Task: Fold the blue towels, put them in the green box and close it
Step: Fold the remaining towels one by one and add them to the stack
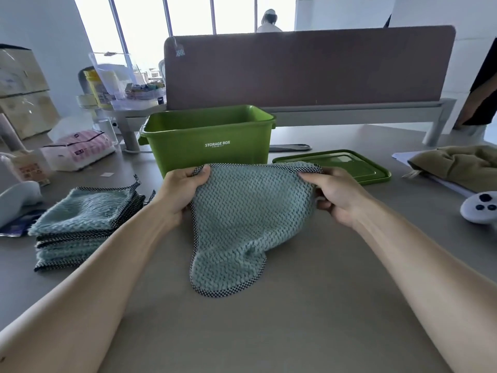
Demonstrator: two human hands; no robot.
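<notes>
2 bare forearms reach over the grey table [269, 324] from its near edge. Between them, 1 blue towel [242, 219] is held up by its far edge, and its near, checker-trimmed corner droops onto the tabletop. The left hand [183, 193] pinches the towel's far-left corner, thumb on top and fingers curled beneath; the right hand [336, 197] pinches the far-right corner in the same manner. To the left, level with the hands, a stack of blue towels [83, 219] lies on the table, apart from the held one. At the right edge rest a white controller [481, 208] and, farther off, an olive cloth [462, 165]. Just beyond the held towel stands the green box [209, 141], open and marked STORAGE BOX; whether anything lies inside cannot be told. Its green lid [349, 165] lies flat on the table just right of the box. At far left sits a pink-striped packet [80, 149]. A brown divider panel [309, 71] closes the far side of the table
</notes>
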